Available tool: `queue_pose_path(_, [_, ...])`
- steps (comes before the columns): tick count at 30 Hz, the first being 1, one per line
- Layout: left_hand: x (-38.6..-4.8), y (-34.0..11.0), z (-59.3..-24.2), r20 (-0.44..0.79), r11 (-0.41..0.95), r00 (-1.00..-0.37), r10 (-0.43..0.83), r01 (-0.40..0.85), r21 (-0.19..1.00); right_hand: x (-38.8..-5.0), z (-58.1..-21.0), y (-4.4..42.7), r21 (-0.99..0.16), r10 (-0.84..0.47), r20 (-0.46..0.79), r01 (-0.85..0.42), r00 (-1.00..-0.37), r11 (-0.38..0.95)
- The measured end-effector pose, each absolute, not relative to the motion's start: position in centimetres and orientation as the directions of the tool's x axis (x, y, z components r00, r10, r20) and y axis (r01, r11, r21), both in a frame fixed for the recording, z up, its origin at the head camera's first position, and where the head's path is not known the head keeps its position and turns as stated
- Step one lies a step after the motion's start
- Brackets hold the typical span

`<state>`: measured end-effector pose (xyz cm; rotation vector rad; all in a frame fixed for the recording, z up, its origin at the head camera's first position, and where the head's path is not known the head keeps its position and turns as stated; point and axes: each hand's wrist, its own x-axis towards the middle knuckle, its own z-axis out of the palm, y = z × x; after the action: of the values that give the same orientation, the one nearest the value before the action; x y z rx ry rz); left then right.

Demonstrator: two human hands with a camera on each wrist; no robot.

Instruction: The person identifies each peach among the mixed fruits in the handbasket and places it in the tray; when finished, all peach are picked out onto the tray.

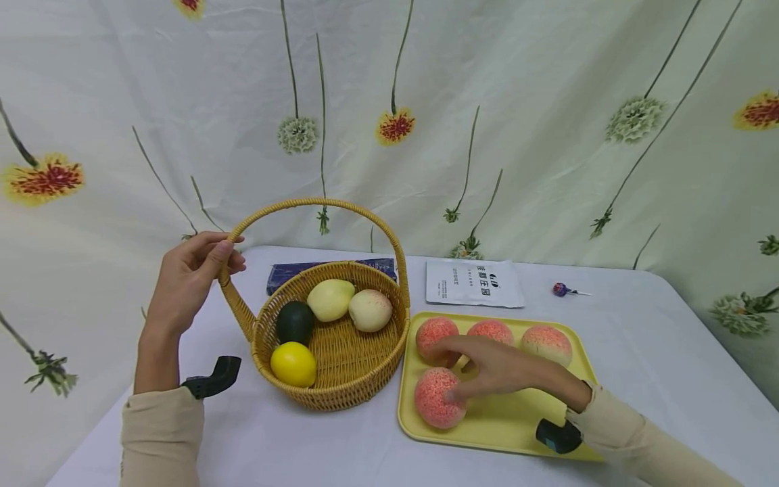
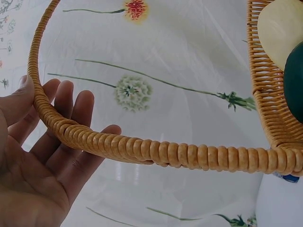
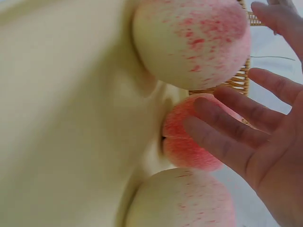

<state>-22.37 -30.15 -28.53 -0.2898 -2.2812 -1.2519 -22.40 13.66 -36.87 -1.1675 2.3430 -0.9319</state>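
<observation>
My left hand (image 1: 191, 274) holds the left side of the arched handle (image 2: 156, 151) of a wicker basket (image 1: 341, 400), thumb on one side and fingers around the other. Inside the basket lie a yellow lemon (image 1: 293, 364), a dark green fruit (image 1: 295, 322), a pale yellow fruit (image 1: 331, 299) and a pale, pink-speckled fruit (image 1: 370, 311). Over a yellow tray (image 1: 511, 427) at the right, my right hand (image 1: 502, 368) reaches with spread fingers among several peaches. Its thumb is by the front-left peach (image 1: 435, 399), its fingers by the back-left peach (image 1: 435, 333); contact is unclear.
A dark blue box (image 1: 280, 274) lies behind the basket. Behind the tray are a white packet (image 1: 475, 284) and a lollipop (image 1: 561, 289). Two more peaches sit along the tray's far side, including one at the right (image 1: 548, 343). A flowered cloth (image 1: 535, 162) hangs behind the table.
</observation>
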Motion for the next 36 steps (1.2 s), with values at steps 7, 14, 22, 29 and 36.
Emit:
queue_pose_path(7, [-22.4,-30.1,-28.5,0.537,0.551,-0.841,-0.066,0.418,0.723,-23.1,-35.4,12.6,-0.652,-0.823,0.103,-0.663,-0.559,0.369])
queue_pose_path(14, [-22.4,-30.0,-28.5,0.529,0.552,-0.846,-0.066,0.411,0.725,-23.6,-34.5,10.8,-0.553,-0.809,0.247,-0.763,-0.533,0.334])
queue_pose_path(22, [-22.5,-30.0,-28.5,0.528,0.557,-0.847,-0.064,0.409,0.723,-23.8,-33.6,8.7,-0.578,-0.805,0.217,-0.737,-0.552,0.350])
queue_pose_path(29, [-22.5,-30.0,-28.5,0.524,0.558,-0.849,-0.067,0.404,0.725,-25.0,-32.9,6.3,-0.496,-0.829,0.231,-0.795,-0.510,0.351])
queue_pose_path(36, [-22.5,-30.2,-28.6,0.527,0.560,-0.847,-0.065,0.406,0.722,-26.1,-32.1,4.5,-0.493,-0.836,0.181,-0.783,-0.518,0.378])
